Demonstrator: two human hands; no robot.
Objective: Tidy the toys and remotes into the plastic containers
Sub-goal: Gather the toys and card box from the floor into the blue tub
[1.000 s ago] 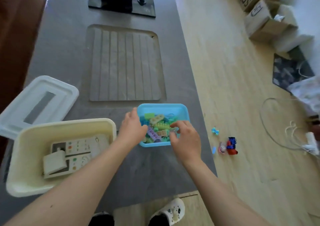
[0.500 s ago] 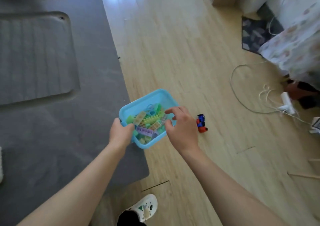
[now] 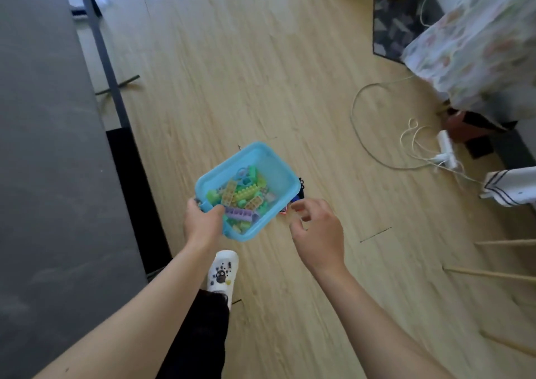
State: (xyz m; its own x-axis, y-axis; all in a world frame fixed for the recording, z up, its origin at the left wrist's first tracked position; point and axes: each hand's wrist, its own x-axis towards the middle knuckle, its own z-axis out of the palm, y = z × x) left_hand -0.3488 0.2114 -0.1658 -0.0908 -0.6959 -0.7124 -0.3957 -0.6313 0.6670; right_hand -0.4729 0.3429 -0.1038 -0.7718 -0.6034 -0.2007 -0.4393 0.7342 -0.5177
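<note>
Askew: blue container in left hand, long axis lower-left to upper-right.

My white clog on wood floor; grey tabletop left; white cable, floral cloth right.

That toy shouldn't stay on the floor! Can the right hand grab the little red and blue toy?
Probably yes: the right hand, fingers loosely open, is close beside the red and blue toy; the held blue plastic tub only partly hides it.
</note>
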